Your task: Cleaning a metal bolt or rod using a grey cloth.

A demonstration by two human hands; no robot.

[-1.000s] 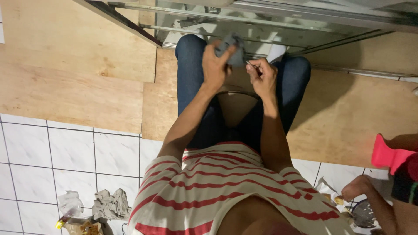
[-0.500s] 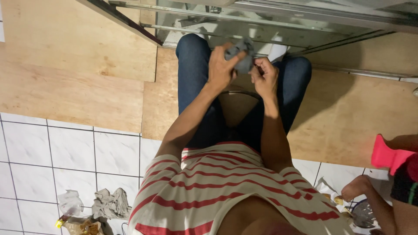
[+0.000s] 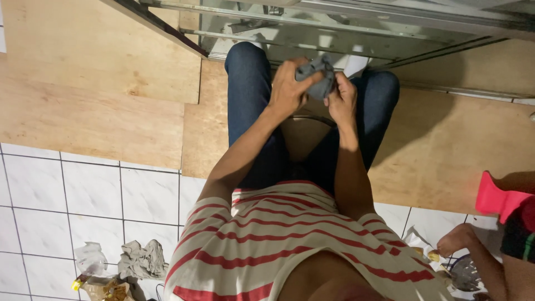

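I see both hands up in front of the knees, clenched on one small grey cloth (image 3: 316, 71). The left hand (image 3: 287, 89) wraps its fingers over the cloth's left side; the right hand (image 3: 341, 99) pinches its right side from below. The cloth is bunched and crumpled, dull grey, with folds sticking up between the two hands, and it hangs in the air just above the gap between the thighs.

Below the hands I see blue jeans (image 3: 248, 100), both legs bent, and nearer to me a shirt (image 3: 278, 245) with red and white stripes. Just beyond the cloth runs a metal frame (image 3: 356, 33) with glass, its dark edge slanting across the top of the view, close to the knees. Plywood boards (image 3: 100, 106) lie left and right of the legs, with bare room on either side. White floor tiles (image 3: 61, 189) fill the lower left, where a crumpled rag (image 3: 142, 261) and wrappers (image 3: 97, 281) lie well apart from the hands. At the right edge another person's hand (image 3: 454, 241) rests near a dark round thing (image 3: 465, 273) that I cannot make out.
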